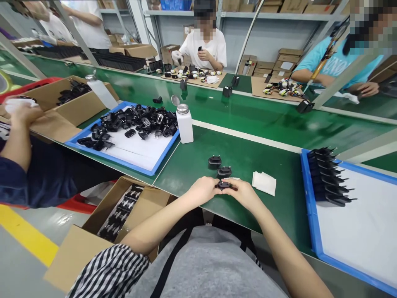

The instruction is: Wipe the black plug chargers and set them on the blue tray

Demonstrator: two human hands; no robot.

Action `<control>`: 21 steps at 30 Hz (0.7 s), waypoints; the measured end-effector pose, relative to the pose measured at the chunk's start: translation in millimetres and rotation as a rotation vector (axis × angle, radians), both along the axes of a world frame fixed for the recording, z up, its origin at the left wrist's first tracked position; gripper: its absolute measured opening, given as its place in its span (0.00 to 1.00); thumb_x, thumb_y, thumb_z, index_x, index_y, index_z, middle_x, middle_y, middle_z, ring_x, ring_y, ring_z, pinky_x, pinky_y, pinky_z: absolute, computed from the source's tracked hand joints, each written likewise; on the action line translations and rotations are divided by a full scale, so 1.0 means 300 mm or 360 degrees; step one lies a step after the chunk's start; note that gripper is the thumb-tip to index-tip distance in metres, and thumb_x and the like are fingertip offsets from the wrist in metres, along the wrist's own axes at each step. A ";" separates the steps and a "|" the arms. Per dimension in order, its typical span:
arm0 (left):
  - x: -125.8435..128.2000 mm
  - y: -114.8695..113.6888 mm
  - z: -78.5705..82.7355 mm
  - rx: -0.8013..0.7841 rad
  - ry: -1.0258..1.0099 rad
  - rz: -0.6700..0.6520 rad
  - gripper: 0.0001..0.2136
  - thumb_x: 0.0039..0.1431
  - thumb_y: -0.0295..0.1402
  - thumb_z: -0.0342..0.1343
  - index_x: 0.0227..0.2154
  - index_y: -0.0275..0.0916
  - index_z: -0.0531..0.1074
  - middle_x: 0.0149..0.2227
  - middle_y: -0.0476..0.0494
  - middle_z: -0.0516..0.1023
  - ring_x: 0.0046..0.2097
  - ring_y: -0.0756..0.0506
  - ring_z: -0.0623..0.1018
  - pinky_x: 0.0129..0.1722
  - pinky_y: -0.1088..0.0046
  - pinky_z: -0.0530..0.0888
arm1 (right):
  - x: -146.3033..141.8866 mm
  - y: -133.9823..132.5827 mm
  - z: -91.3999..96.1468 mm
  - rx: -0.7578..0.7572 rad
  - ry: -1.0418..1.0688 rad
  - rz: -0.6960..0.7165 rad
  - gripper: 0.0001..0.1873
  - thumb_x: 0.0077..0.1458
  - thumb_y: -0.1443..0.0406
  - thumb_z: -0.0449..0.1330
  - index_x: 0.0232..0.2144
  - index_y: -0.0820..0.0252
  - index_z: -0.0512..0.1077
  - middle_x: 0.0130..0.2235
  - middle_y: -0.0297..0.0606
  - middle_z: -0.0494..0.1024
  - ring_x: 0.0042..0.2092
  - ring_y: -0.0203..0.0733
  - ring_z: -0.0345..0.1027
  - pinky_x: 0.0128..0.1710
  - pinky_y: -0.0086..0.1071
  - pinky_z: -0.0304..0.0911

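Note:
Between my two hands, just over the table's near edge, is a black two-pin plug adapter [223,185], its pins pointing up. The fingers of my left hand [203,190] close on its left side. My right hand [245,193] pinches it from the right, with a bit of white cloth showing behind the fingers. Two similar black adapters [224,171] stand just beyond, pins up. A folded white cloth [264,183] lies to the right of my right hand.
At left, a blue-rimmed tray [151,170] holds a heap of black adapters beside a white pump bottle [185,126]. Another blue tray [313,225] at right holds adapters in rows. An open carton [158,200] sits below the table's left edge. Co-workers sit across and at left.

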State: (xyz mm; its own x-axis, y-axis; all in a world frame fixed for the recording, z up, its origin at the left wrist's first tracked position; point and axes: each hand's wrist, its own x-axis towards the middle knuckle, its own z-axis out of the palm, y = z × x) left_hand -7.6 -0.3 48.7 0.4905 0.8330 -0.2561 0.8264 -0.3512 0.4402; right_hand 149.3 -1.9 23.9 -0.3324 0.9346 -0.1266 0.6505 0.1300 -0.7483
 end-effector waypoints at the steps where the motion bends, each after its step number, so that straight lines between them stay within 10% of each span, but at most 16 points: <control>1: -0.012 -0.005 -0.017 -0.0017 -0.0074 0.0105 0.18 0.46 0.38 0.51 0.40 0.34 0.63 0.34 0.40 0.71 0.35 0.44 0.72 0.33 0.71 0.66 | 0.005 -0.012 -0.006 -0.0028 0.0008 -0.0047 0.18 0.41 0.64 0.57 0.39 0.58 0.66 0.38 0.38 0.71 0.35 0.40 0.66 0.36 0.35 0.62; 7: -0.036 0.054 -0.122 0.0078 -0.0406 0.0439 0.59 0.22 0.45 0.61 0.52 0.25 0.26 0.55 0.24 0.37 0.56 0.36 0.42 0.51 0.59 0.50 | 0.041 0.008 -0.043 0.0071 -0.0245 -0.0151 0.56 0.31 0.60 0.62 0.54 0.66 0.31 0.54 0.56 0.45 0.54 0.51 0.41 0.49 0.45 0.46; 14: -0.016 0.184 -0.158 0.0129 -0.0859 -0.0001 0.51 0.24 0.38 0.61 0.52 0.30 0.37 0.52 0.29 0.50 0.53 0.39 0.55 0.51 0.63 0.53 | -0.042 0.178 -0.058 0.0032 -0.0423 0.0404 0.57 0.30 0.61 0.61 0.54 0.70 0.28 0.55 0.60 0.34 0.56 0.51 0.22 0.50 0.52 0.27; 21: 0.180 0.076 -0.038 0.0008 -0.1208 -0.0339 0.44 0.30 0.35 0.60 0.50 0.35 0.39 0.50 0.36 0.55 0.50 0.42 0.61 0.48 0.65 0.58 | 0.152 -0.067 0.067 0.0315 -0.0094 0.0088 0.54 0.36 0.65 0.59 0.53 0.72 0.24 0.56 0.57 0.36 0.56 0.49 0.28 0.52 0.41 0.38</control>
State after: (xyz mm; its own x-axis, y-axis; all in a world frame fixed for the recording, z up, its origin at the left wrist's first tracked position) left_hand 46.5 22.4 37.4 0.6786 0.7019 0.2163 0.2153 -0.4717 0.8551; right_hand 194.9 -22.0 44.0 -0.3815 0.9236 0.0368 0.6800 0.3074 -0.6657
